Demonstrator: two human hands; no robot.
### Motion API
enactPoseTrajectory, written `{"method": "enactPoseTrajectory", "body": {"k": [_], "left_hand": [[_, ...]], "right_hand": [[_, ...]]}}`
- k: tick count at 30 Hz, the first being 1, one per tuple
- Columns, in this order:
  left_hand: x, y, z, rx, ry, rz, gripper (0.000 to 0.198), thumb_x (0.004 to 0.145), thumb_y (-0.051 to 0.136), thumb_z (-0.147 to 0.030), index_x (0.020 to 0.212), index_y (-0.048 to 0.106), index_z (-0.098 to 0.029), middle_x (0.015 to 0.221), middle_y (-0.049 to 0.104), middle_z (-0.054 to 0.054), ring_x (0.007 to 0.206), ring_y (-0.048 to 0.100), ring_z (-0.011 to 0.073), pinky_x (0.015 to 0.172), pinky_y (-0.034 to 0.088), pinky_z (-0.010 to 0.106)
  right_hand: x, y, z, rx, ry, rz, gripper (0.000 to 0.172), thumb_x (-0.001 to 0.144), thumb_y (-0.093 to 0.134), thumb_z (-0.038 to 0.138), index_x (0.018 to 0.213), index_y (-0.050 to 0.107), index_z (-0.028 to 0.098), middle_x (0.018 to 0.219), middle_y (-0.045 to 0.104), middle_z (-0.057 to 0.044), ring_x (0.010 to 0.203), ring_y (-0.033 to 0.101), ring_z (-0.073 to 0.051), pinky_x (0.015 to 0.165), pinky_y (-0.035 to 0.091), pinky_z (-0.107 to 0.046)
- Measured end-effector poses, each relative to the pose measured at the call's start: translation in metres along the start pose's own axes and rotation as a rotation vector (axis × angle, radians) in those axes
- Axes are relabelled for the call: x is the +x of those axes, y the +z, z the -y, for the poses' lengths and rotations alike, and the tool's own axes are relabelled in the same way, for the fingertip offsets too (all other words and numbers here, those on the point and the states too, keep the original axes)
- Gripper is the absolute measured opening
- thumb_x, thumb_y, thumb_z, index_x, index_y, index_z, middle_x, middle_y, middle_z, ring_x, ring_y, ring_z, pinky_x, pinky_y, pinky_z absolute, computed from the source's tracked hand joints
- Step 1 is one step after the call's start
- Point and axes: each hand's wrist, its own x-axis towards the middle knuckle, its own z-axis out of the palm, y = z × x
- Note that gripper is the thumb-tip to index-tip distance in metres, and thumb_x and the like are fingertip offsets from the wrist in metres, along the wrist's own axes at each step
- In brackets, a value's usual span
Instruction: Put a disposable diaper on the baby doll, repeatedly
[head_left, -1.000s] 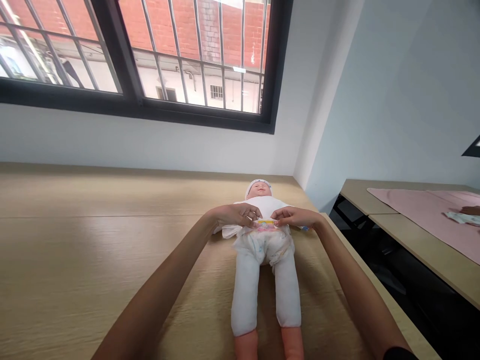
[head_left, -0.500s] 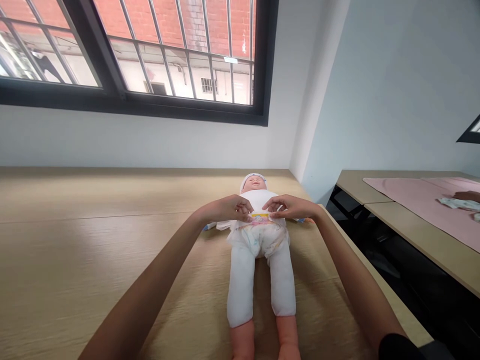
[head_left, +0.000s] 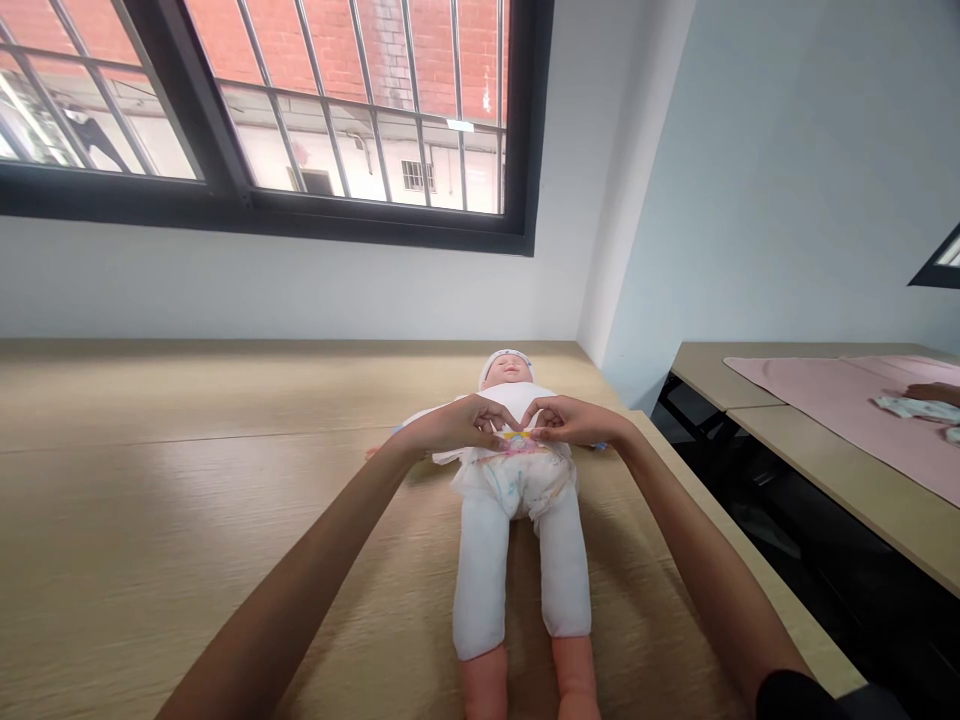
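A baby doll (head_left: 508, 372) in a white cap lies on its back on the wooden table, its feet toward me. Around its hips is a white diaper (head_left: 517, 480) with a coloured print and a yellow strip at the waist. My left hand (head_left: 474, 422) is at the left of the waistband, thumb and fingers curled in on its edge. At the right part of that edge, my right hand (head_left: 559, 418) pinches in the same way. The fingertips of both hands come close together over the belly. White cloth covers the doll's legs down to the shins.
The wooden table (head_left: 187, 560) reaches to the wall under a barred window (head_left: 360, 110). Across a dark gap at the right stands another table with a pink cloth (head_left: 825, 400). Another person's hand (head_left: 934, 392) rests there on a patterned white cloth (head_left: 915, 407).
My two hands have come closer together along the diaper's waistband, the fingertips now almost meeting. The doll's arm at the left shows more now.
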Motion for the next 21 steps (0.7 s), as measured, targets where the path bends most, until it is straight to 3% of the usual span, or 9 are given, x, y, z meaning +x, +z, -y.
{"method": "enactPoseTrajectory", "body": {"k": [7,13,17,21], "left_hand": [[0.001,0.001,0.002,0.02,-0.03,0.019,0.029,0.072,0.064,-0.037,0.098,0.071,-0.027,0.083,0.067,-0.001,0.074,0.058,0.0171,0.063,0.039,0.025],[0.001,0.002,0.001,0.027,-0.063,0.007,0.027,0.07,0.063,-0.037,0.092,0.068,-0.021,0.081,0.064,0.001,0.074,0.057,0.0183,0.062,0.038,0.027],[0.0,0.003,-0.003,0.112,-0.091,0.009,0.022,0.069,0.061,-0.039,0.072,0.063,-0.018,0.065,0.052,-0.002,0.059,0.045,0.0133,0.053,0.029,0.026],[0.0,0.005,-0.005,0.16,-0.085,-0.01,0.023,0.069,0.061,-0.041,0.068,0.059,-0.017,0.066,0.052,-0.002,0.061,0.045,0.0126,0.054,0.029,0.025]], "right_hand": [[-0.002,0.0,0.001,-0.042,-0.002,0.004,0.032,0.084,0.06,0.046,0.1,0.065,0.019,0.095,0.066,-0.004,0.083,0.058,-0.016,0.066,0.043,-0.025],[0.0,0.002,0.006,-0.132,0.022,-0.071,0.029,0.08,0.063,0.044,0.093,0.067,0.018,0.09,0.065,-0.003,0.079,0.056,-0.016,0.064,0.04,-0.025],[0.0,0.004,0.013,-0.161,0.047,-0.042,0.028,0.08,0.062,0.044,0.083,0.066,0.016,0.078,0.063,-0.002,0.069,0.053,-0.014,0.057,0.035,-0.024],[0.0,0.006,0.019,-0.187,0.083,-0.023,0.028,0.082,0.059,0.042,0.082,0.064,0.014,0.076,0.062,-0.001,0.066,0.051,-0.012,0.055,0.033,-0.023]]}}
